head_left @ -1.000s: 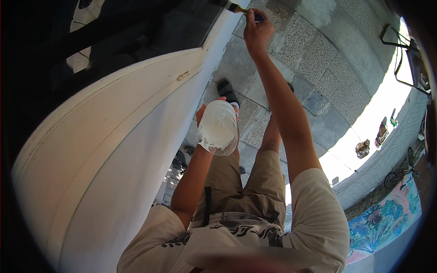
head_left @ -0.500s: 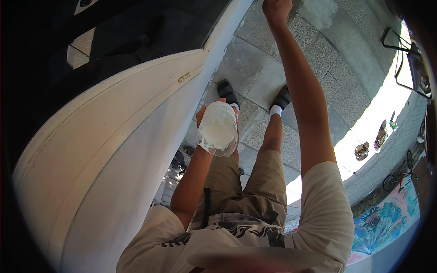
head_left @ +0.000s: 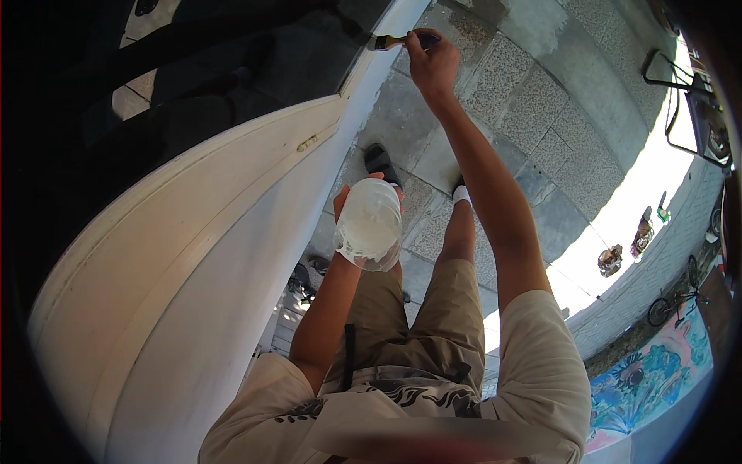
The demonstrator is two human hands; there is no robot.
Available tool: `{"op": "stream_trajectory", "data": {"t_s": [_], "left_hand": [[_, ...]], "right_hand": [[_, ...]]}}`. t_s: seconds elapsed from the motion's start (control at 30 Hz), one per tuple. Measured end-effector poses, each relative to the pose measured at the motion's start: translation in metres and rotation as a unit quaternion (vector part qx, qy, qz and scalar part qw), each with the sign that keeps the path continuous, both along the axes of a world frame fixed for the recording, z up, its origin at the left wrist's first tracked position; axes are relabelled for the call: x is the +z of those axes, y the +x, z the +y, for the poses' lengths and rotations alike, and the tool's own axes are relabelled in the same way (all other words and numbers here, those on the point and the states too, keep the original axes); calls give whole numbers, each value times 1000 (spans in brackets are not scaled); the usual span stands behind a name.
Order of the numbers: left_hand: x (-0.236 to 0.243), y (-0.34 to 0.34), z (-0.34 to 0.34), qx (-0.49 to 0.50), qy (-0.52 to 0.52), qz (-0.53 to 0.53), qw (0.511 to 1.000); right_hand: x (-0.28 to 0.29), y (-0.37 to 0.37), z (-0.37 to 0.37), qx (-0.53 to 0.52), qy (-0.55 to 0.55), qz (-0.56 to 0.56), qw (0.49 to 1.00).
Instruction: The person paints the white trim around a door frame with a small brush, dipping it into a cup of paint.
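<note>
My left hand (head_left: 341, 199) is wrapped round a clear plastic tub (head_left: 369, 224) with white paint in it, held in front of my shorts. White smears mark the tub's lower rim. At the top of the view, my right hand (head_left: 434, 66) grips a paintbrush (head_left: 393, 41). The brush's bristles meet the cream window frame (head_left: 357, 76) at the edge of the dark glass (head_left: 255, 77). Whether the bristles carry paint, I cannot tell.
A white wall (head_left: 224, 294) runs below the frame on my left. Paving slabs (head_left: 533, 116) lie underfoot. To the right are a black metal-framed chair (head_left: 684, 104), a bicycle (head_left: 676, 300) and a colourful painted panel (head_left: 649, 379). Dark objects (head_left: 301, 282) lie by the wall's foot.
My right hand has come down and left toward the window frame, and the paintbrush now shows in it. The left hand with the tub has barely shifted.
</note>
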State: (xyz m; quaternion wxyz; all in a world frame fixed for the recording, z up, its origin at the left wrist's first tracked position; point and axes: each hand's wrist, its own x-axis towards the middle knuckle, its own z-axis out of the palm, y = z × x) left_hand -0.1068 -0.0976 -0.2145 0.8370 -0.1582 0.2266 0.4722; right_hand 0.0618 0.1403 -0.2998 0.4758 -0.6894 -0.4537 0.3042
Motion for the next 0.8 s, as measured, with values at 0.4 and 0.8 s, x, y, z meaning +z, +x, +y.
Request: {"op": "stream_trajectory", "data": {"t_s": [0.4, 0.8], "left_hand": [[15, 9, 6, 20, -35, -23, 999], [16, 24, 12, -29, -25, 33, 999]], "right_hand": [[-29, 82, 96, -68, 104, -13, 992], [-32, 54, -11, 190, 13, 35, 981]]}}
